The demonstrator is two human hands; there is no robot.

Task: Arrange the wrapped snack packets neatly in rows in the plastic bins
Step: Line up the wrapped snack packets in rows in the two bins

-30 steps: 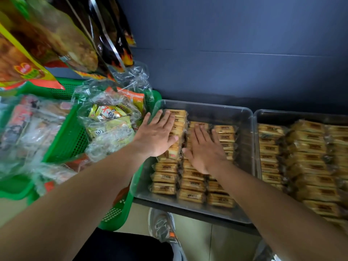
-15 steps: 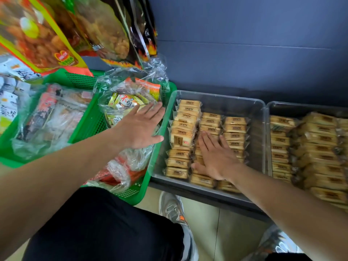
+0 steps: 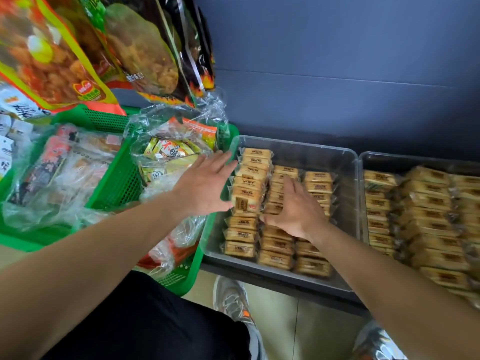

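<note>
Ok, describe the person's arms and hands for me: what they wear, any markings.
Both arms are bare. The left forearm and right forearm show no sleeve right up to the edge of the picture. The left hand and right hand have no gloves, and no ring, watch or bracelet shows. No tattoo, plaster or other marking is visible.

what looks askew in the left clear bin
In the left clear bin, one snack packet in the left row is tipped up, broad face toward the camera, while the packets nearer lie flat. The right hand hides part of the middle row.
</note>
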